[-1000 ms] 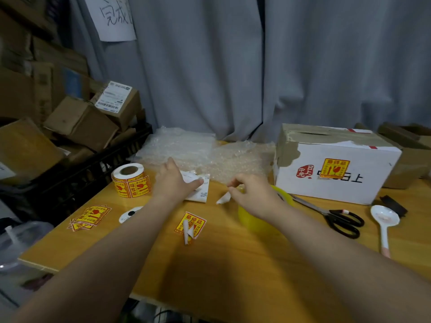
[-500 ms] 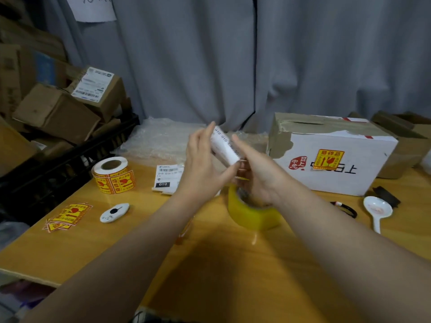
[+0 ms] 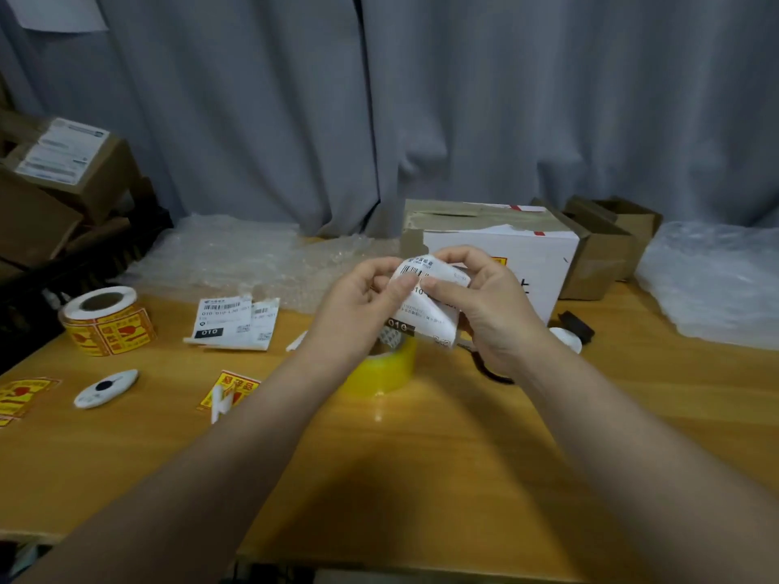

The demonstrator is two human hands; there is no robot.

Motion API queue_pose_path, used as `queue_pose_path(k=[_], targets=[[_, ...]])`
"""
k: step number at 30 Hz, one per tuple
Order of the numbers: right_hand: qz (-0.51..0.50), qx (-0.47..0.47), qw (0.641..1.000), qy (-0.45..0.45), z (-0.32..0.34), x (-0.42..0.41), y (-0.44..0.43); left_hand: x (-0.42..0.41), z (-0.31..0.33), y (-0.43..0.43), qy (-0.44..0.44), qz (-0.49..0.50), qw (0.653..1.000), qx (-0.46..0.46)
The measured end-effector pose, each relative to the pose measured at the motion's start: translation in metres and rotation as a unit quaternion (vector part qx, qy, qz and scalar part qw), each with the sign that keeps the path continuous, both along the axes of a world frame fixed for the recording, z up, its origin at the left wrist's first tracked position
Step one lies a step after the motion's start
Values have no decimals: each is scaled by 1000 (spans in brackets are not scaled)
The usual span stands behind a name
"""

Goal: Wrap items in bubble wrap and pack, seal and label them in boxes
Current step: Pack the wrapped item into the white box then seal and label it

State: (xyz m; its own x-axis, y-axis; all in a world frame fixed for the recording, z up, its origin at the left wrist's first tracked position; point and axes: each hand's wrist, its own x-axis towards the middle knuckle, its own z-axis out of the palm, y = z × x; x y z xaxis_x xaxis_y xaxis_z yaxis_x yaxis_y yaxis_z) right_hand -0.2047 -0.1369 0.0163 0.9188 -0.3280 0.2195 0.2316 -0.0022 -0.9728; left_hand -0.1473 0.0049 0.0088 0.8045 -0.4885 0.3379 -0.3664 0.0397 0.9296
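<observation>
Two hands pinched one curled shipping label (image 3: 430, 318) just before the white box (image 3: 543, 255): left hand (image 3: 362, 307) farther, right hand (image 3: 487, 316) nearer.

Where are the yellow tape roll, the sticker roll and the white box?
yellow tape roll (image 3: 390, 368), head view, on its side wall.
sticker roll (image 3: 109, 333), head view, on its printed side.
white box (image 3: 548, 261), head view, on its front face.

Tape roll (image 3: 388, 368) before box (image 3: 543, 263), on table (image 3: 421, 478)

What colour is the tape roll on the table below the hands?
Yellow. The tape roll shows best in the head view, the only one.
</observation>
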Motion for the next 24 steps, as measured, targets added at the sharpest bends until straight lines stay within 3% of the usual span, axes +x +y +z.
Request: queue_pose_path(k=[3, 7, 10, 15, 19, 24], targets=[[68, -59, 996, 17, 5, -12, -10, -2, 5, 1, 64, -30, 997, -8], [152, -59, 984, 71, 14, -25, -20, -5, 7, 5, 126, -117, 985, 20], [72, -47, 994, 64, 11, -27, -22, -9, 10, 2, 106, -68, 992, -2], [-89, -35, 995, 4, -2, -24, -10, -20, 10, -6, -8, 39, 999, 14], [-155, -185, 969, -49, -7, -26, -5, -27, 10, -8, 96, -9, 995, -21], [-167, -283, 943, -42, -9, -25, -15, -21, 15, 3, 225, -69, 972, -5]])
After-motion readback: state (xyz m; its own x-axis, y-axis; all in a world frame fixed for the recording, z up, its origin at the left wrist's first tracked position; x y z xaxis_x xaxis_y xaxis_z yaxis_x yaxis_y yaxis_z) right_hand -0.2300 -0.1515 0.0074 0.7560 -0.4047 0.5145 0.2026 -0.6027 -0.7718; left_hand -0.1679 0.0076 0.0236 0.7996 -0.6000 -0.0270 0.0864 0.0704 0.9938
